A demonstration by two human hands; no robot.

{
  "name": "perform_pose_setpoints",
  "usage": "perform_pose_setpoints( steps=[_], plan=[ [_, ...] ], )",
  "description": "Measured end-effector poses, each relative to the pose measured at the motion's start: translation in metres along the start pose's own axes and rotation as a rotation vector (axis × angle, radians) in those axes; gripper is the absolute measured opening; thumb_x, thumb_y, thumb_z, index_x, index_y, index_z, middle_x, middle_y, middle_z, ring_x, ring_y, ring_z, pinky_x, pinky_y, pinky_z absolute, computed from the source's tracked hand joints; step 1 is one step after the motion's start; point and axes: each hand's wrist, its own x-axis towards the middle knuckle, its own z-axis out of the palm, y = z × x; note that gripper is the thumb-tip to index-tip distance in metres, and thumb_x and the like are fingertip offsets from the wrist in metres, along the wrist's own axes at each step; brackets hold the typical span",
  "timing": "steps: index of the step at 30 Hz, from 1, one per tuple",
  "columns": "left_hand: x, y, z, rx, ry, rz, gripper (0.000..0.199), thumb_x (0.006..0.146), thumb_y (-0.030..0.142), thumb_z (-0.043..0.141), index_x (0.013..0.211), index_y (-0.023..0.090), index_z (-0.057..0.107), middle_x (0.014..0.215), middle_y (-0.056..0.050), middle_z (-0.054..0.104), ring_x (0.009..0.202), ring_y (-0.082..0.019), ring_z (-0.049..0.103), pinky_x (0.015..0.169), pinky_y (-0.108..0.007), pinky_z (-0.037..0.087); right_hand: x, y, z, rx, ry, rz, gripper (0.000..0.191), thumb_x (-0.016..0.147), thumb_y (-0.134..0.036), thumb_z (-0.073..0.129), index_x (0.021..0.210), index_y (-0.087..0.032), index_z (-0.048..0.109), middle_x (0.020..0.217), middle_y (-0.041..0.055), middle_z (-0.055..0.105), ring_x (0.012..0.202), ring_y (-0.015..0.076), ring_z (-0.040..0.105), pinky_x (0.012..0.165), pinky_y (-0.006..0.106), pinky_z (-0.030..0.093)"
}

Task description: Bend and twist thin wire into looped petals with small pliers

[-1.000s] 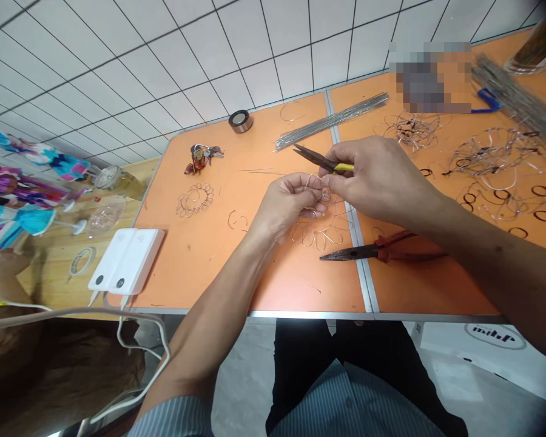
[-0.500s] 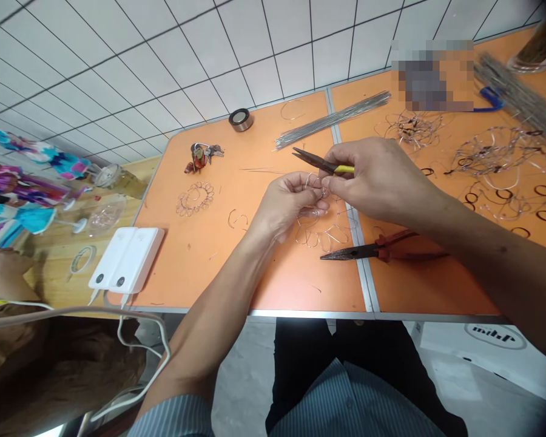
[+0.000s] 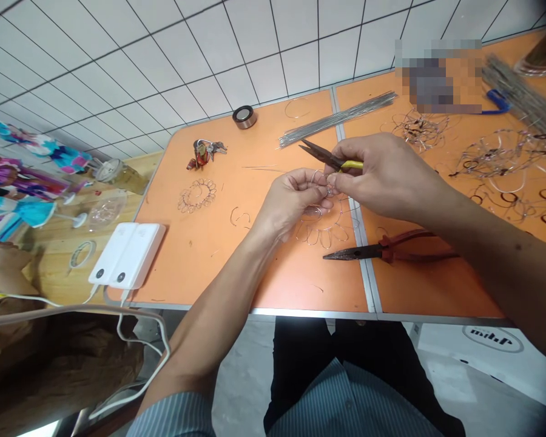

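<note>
Left hand (image 3: 293, 197) and right hand (image 3: 380, 173) are meeting, fingers closed, above the orange table (image 3: 218, 267). Nearer the table's front edge, I am seeing red-handled pliers (image 3: 364, 251) lying open-handled; a straight wire bundle (image 3: 337, 121) is resting beyond the hands. Yellow-handled pliers (image 3: 319, 153) are sitting in the right hand's grip, tips pointing away from the fingertips. Looped wire (image 3: 326, 237) is hanging by the left fingertips, pinched there. Only my view is shifting slightly; both grips are staying put, so the wire is remaining at the fingertips.
</note>
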Motion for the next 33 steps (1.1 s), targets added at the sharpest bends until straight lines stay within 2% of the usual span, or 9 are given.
perform_pose_setpoints(
  steps=[4,13,19,26,33],
  plan=[
    [0.000,0.000,0.000,-0.001,-0.005,-0.002,0.011,0.087,0.011,0.085,0.091,0.017,0.076,0.088,-0.003,0.084,0.069,-0.010,0.076,0.068,-0.023,0.059,0.000,-0.001,-0.002,0.006,-0.007,0.004,0.007,0.097,-0.028,0.080,0.091,-0.025,0.079,0.084,0.0047,0.076,0.081,0.0250,0.066,0.073,0.040,0.042],
    [0.000,-0.002,-0.004,-0.019,-0.041,0.018,0.006,0.089,0.011,0.083,0.090,0.015,0.078,0.087,-0.003,0.083,0.068,-0.010,0.076,0.065,-0.022,0.059,0.000,0.004,-0.001,0.036,-0.024,-0.031,0.016,0.098,-0.042,0.080,0.095,-0.027,0.081,0.084,0.0051,0.076,0.086,0.0264,0.068,0.073,0.039,0.046],
    [0.000,0.000,-0.004,-0.009,-0.027,-0.025,0.012,0.085,0.014,0.087,0.090,0.017,0.076,0.088,-0.003,0.082,0.069,-0.010,0.075,0.063,-0.022,0.056,0.000,0.004,-0.003,0.028,-0.014,-0.031,0.012,0.099,-0.040,0.079,0.095,-0.029,0.081,0.082,0.0039,0.073,0.087,0.0268,0.068,0.074,0.040,0.045],
    [0.000,0.001,-0.004,-0.005,-0.014,-0.013,0.013,0.083,0.011,0.085,0.091,0.017,0.076,0.084,-0.001,0.079,0.066,-0.010,0.074,0.059,-0.021,0.054,0.000,-0.005,-0.005,-0.042,-0.015,0.020,0.007,0.097,-0.025,0.076,0.093,-0.026,0.080,0.085,0.0040,0.074,0.085,0.0250,0.066,0.076,0.041,0.042],
    [0.000,0.003,-0.004,0.003,-0.002,-0.042,0.015,0.082,0.011,0.084,0.091,0.018,0.074,0.085,-0.001,0.080,0.067,-0.010,0.075,0.063,-0.022,0.058,0.000,0.000,-0.003,0.005,-0.020,-0.020,0.007,0.096,-0.032,0.079,0.090,-0.028,0.079,0.084,0.0036,0.075,0.086,0.0266,0.068,0.074,0.041,0.042]
  ],
)
